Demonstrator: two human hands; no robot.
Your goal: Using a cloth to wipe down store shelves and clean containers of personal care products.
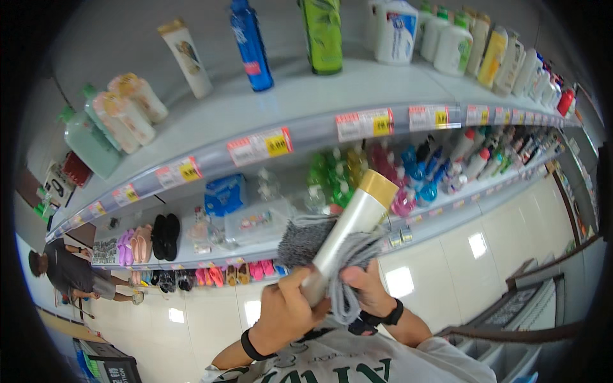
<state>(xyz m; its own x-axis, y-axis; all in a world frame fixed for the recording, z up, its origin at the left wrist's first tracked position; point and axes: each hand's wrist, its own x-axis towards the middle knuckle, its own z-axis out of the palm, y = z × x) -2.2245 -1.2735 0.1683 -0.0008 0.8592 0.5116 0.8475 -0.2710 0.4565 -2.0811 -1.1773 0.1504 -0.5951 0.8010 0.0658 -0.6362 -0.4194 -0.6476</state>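
Observation:
A white plastic bottle with a gold cap (pixel 352 225) is tilted in front of my chest. Its lower end is in my left hand (pixel 287 306), whose fingers wrap around it. My right hand (pixel 371 287) holds a grey cloth (pixel 347 282) against the bottle's side, folds of it hanging below the fingers. More dark grey cloth lies behind the bottle. On the upper shelf (pixel 297 105) ahead stand a cream and gold tube (pixel 186 60), a blue bottle (pixel 251 48), a green container (pixel 323 38) and white pump bottles (pixel 452 45).
Price tags (pixel 258 146) line the shelf edge. The lower shelf holds spray bottles (pixel 330 177), a blue packet (pixel 225 194) and black slippers (pixel 165 237), with more footwear beneath. Another person (pixel 72 273) stands on the tiled floor at the left. A metal rack (pixel 517 306) is at the lower right.

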